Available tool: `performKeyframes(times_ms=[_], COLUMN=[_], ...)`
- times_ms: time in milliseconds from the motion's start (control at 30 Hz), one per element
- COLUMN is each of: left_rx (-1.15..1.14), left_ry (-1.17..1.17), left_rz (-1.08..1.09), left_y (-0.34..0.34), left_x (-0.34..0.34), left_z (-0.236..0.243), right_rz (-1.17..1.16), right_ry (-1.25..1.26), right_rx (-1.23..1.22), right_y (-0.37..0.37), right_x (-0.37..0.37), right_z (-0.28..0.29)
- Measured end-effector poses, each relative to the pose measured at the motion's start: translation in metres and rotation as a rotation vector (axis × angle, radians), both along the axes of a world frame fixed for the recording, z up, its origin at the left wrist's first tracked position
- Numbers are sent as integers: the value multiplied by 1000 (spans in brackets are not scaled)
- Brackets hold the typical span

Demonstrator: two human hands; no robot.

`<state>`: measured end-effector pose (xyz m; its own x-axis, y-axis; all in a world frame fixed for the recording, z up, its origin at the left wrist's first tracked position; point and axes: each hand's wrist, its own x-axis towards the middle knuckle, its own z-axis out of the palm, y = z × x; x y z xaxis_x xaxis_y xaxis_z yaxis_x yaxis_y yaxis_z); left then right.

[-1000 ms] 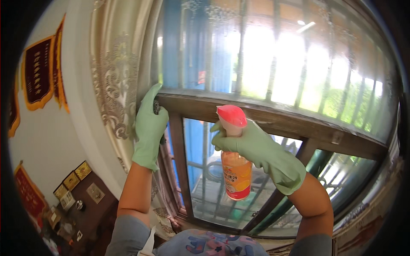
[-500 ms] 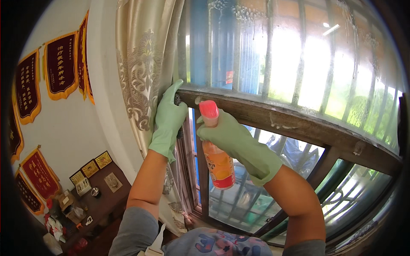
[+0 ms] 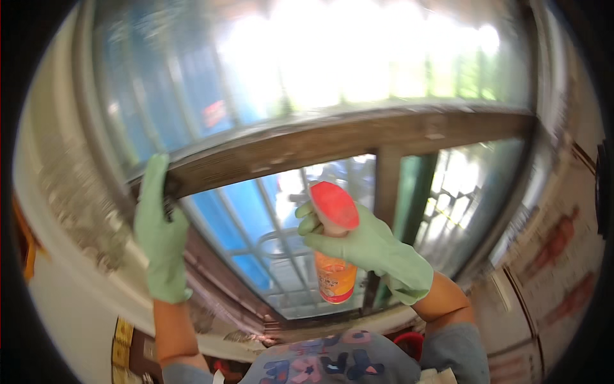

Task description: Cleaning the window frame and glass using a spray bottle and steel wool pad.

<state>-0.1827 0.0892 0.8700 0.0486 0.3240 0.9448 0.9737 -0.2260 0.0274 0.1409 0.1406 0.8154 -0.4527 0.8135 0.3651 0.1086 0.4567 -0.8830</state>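
Observation:
My right hand, in a pale green rubber glove, is wrapped round the neck of a spray bottle. The bottle has a red spray head and an orange-and-yellow label, and stands nearly upright before the lower window pane. My left hand, gloved alike, is at the left end of the brown window crossbar. Its fingers point up, and a dark, fuzzy scourer shows between thumb and fingers, mostly hidden. The upper glass is blurred by motion.
A patterned curtain hangs at the left of the window. Metal bars stand behind the lower glass. On the right wall is a poster with body figures. A red container shows low down, beside my body.
My view has swung to the right, so the wall banners have mostly left it and the right wall has come in. My left hand stays by the crossbar's left end; both hands keep their hold.

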Motion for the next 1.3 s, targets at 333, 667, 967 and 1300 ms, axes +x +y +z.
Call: performKeyframes(times_ms=[333, 667, 967, 1300], left_rx=[-20, -37, -75, -63], left_ry=[-62, -62, -158, -110], left_rz=[-126, -54, -57, -54], left_y=[35, 38, 37, 46], left_x=[9, -2, 10, -10], left_z=[-1, -2, -4, -4], right_rz=[-498, -454, -421, -515], right_ry=[364, 220, -141, 176], right_rx=[-299, -460, -347, -393], right_y=[10, -4, -5, -13], right_x=[181, 168, 133, 170], right_z=[-80, -142, -103, -237])
